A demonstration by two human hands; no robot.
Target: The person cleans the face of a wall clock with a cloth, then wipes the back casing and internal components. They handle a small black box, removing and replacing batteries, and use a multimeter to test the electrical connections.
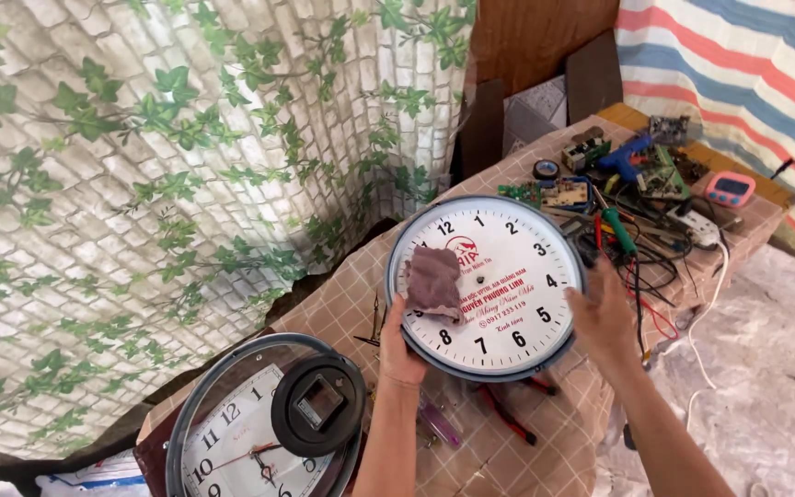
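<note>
Currently, both hands grip 1 round wall clock (499,285) above the checked table (545,442): left hand (402,345) pinches its lower-left rim beside a cloth (432,281); right hand (604,317) clasps the right rim.

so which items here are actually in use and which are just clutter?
In use:
- round white clock face, held at its rim by left hand and right hand
- brown cloth on the dial

Lying about:
- second clock
- black round part
- red pliers
- circuit boards
- green screwdriver

Single head camera, looking down, close over table (342,304)
</note>
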